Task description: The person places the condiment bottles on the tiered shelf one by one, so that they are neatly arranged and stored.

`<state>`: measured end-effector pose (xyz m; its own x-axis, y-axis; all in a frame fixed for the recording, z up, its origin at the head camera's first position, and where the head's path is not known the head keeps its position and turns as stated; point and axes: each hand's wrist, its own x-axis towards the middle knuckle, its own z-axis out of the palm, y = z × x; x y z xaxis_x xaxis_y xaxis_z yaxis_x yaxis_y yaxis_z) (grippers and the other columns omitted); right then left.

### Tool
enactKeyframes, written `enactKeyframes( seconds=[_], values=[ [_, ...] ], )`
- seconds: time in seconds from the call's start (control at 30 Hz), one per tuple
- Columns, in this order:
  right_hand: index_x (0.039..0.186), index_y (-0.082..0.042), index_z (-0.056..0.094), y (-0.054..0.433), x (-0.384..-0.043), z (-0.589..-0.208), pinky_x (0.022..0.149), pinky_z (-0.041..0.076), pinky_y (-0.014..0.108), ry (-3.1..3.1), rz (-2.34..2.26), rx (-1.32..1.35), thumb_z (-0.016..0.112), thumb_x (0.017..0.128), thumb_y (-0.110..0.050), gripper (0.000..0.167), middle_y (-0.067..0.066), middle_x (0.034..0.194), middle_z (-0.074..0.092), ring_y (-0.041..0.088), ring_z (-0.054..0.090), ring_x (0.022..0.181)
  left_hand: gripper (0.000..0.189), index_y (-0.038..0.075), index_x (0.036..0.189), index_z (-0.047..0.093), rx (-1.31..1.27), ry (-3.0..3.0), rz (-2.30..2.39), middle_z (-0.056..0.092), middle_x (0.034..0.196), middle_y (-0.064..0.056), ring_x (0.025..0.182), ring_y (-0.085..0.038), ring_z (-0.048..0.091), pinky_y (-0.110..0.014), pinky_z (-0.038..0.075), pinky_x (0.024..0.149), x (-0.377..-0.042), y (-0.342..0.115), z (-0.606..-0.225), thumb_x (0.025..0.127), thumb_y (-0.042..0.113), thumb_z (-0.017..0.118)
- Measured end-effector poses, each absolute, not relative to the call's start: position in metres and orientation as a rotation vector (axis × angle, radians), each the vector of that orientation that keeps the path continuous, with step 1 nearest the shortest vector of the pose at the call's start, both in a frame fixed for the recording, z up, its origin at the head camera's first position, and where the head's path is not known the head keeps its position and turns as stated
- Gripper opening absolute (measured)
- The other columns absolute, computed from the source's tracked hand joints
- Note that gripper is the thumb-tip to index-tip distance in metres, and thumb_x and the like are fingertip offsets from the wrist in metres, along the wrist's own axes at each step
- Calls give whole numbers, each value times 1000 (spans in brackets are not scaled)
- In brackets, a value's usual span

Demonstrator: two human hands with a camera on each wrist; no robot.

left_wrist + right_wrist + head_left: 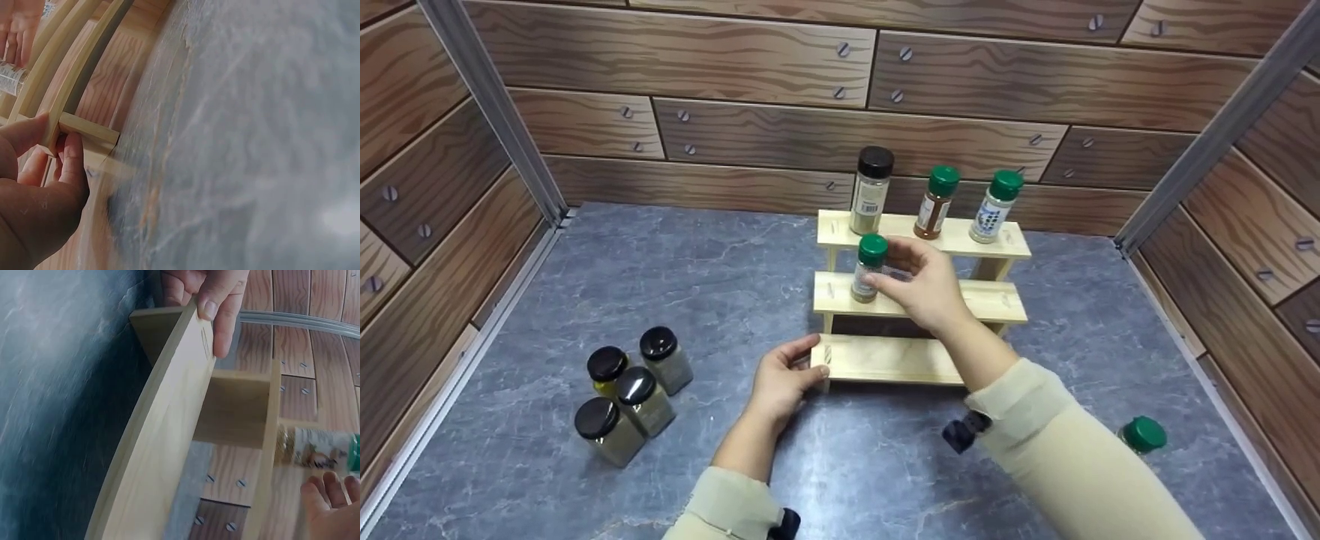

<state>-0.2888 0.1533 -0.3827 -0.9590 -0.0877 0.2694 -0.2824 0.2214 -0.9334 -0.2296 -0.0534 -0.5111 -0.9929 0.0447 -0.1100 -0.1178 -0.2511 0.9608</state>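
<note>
On the grey counter [720, 262], my left grip [780, 382] pinches the rack [892, 360]; my right grip [926, 289] is slack, just beside the shelved jar [865, 268].

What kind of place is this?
Probably a small work booth: wood-patterned walls stand on the three sides we can see, metal strips run up the corners, and a little wooden rack with jars stands inside.

Grey marbled tabletop [735, 262], with a three-tier wooden rack [892, 360] sitting kinda toward the back edge, four black-capped jars [645, 401] bunched up toward the left edge, plus one green-capped bottle [1144, 433] toward the right.
</note>
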Motion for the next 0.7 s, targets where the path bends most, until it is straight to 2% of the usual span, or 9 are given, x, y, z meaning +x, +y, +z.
enactKeyframes(
  seconds=[0.13,0.37,0.47,0.6,0.7],
  values=[
    [134,15,60,182,-267,-377,109,55,44,-2269,1787,313,82,83,10,56,30,128,68,40,65,122,60,-17,143,53,-91,1865,2394,61,135,-36,95,-18,70,-23,64,76,-230,-53,-510,85,-20,70],
    [125,17,65,258,-215,-376,97,60,28,-2033,1688,206,73,81,25,47,13,113,76,14,73,104,59,-16,141,55,-105,1904,2365,62,134,-35,96,-20,71,-23,64,74,-231,-57,-508,85,-19,72],
    [123,14,67,290,-201,-375,95,59,23,-1960,1662,141,72,79,28,46,6,108,77,13,73,102,58,-17,140,55,-105,1923,2368,60,136,-36,99,-22,70,-23,64,77,-231,-58,-507,84,-20,72],
    [123,13,69,334,-180,-375,94,59,20,-1884,1663,24,71,76,33,51,5,107,78,14,74,102,58,-18,140,55,-93,1928,2369,59,136,-37,102,-24,69,-24,64,81,-230,-57,-508,84,-21,71],
    [123,7,72,367,-161,-386,93,57,17,-1890,1635,-112,74,74,33,56,1,107,79,11,73,102,58,-19,140,54,-76,1919,2365,59,136,-38,103,-25,69,-25,64,82,-229,-55,-509,85,-21,71]
  ],
)
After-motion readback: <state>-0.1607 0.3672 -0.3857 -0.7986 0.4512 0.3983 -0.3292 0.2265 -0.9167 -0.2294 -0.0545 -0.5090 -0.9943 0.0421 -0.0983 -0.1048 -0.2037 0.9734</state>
